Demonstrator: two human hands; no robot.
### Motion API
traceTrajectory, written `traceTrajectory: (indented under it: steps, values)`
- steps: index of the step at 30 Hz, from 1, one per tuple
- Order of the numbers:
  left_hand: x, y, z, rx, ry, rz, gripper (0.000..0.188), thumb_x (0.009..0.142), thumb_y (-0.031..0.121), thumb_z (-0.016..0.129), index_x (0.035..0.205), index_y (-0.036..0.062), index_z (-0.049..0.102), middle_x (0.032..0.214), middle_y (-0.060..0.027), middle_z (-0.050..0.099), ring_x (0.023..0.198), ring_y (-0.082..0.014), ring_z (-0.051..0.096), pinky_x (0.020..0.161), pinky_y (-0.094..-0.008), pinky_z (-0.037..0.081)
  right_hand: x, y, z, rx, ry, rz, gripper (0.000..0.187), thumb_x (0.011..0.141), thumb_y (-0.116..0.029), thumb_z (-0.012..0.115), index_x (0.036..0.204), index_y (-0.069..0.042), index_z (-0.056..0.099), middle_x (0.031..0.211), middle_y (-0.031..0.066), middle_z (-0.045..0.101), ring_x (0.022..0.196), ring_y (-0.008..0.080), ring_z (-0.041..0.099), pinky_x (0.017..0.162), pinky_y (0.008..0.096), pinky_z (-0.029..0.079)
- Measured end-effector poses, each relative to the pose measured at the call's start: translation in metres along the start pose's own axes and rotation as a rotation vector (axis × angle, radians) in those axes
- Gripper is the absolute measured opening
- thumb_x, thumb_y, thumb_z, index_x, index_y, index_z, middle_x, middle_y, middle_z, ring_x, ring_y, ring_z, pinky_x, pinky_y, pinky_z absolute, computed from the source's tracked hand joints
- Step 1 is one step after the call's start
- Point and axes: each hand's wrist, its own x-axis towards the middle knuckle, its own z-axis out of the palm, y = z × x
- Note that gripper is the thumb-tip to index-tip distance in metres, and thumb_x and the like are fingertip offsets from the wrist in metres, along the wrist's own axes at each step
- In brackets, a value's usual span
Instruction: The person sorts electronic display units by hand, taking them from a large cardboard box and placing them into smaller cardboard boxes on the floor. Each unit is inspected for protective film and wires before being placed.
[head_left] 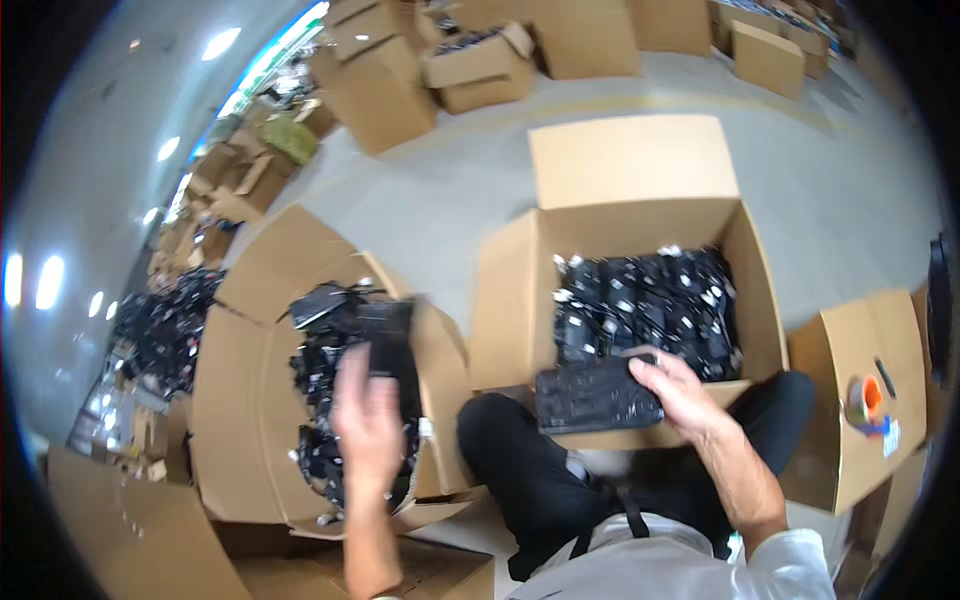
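Observation:
My right hand [672, 392] grips a flat black rectangular device [598, 396] by its right end, above the near edge of the right cardboard box [640, 225]. That box holds several rows of black adapter-like units [640, 310] with white tags or plugs. Over the left cardboard box [245, 400], my left hand [368, 410] is smeared by motion. Just past its fingertips is a blurred black block [388, 335]; whether the hand touches it, I cannot tell. Black units and cables [325, 310] lie jumbled beneath.
On a carton [860, 400] at the right sit an orange tape roll [870, 398], a blue item [878, 427] and a dark pen-like stick [885, 377]. Stacked cartons [375, 90] stand at the back. A heap of black items [170, 330] lies far left. My knees flank the right box's near side.

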Motion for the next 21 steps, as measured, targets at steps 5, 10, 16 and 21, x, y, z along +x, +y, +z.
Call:
traceTrajectory:
  steps: [5, 10, 16, 21]
  values:
    - [-0.051, 0.085, 0.098, 0.089, -0.309, 0.771, 0.053, 0.082, 0.02, 0.071, 0.129, -0.0004, 0.057, 0.129, -0.0199, 0.059, 0.117, -0.034, 0.059, 0.101, -0.0427, 0.047, -0.015, 0.01, -0.001, 0.343, 0.094, 0.147, 0.032, 0.102, -0.031, 0.056, 0.118, -0.004, 0.064, 0.107, 0.0067, 0.07, 0.096, 0.0174, 0.068, 0.087, 0.0331, 0.056]
    - [-0.057, 0.1, 0.142, 0.026, -0.605, 0.866, 0.061, 0.082, 0.027, 0.072, 0.134, 0.0018, 0.053, 0.141, -0.0182, 0.05, 0.129, -0.0396, 0.048, 0.107, -0.0491, 0.043, -0.034, 0.0, -0.045, 0.3, 0.167, 0.302, 0.045, 0.102, -0.046, 0.052, 0.122, -0.007, 0.062, 0.108, 0.009, 0.069, 0.097, 0.0235, 0.068, 0.071, 0.043, 0.06]
    - [-0.023, 0.128, 0.167, -0.287, -0.64, 0.636, 0.068, 0.066, 0.006, 0.081, 0.129, 0.0006, 0.058, 0.128, -0.0189, 0.061, 0.115, -0.0374, 0.061, 0.096, -0.0432, 0.051, -0.032, -0.022, -0.093, -0.22, 0.14, 0.108, 0.061, 0.102, -0.055, 0.045, 0.122, 0.001, 0.061, 0.102, 0.0126, 0.07, 0.09, 0.0221, 0.069, 0.073, 0.0377, 0.058]
    - [-0.021, 0.15, 0.205, -0.549, -0.878, 0.419, 0.065, 0.07, 0.006, 0.083, 0.13, 0.0018, 0.057, 0.12, -0.018, 0.065, 0.104, -0.0328, 0.067, 0.089, -0.0376, 0.054, -0.046, -0.067, -0.1, -0.702, 0.035, -0.543, 0.039, 0.102, -0.032, 0.049, 0.116, 0.002, 0.063, 0.112, 0.0141, 0.067, 0.102, 0.0203, 0.063, 0.089, 0.0329, 0.05]
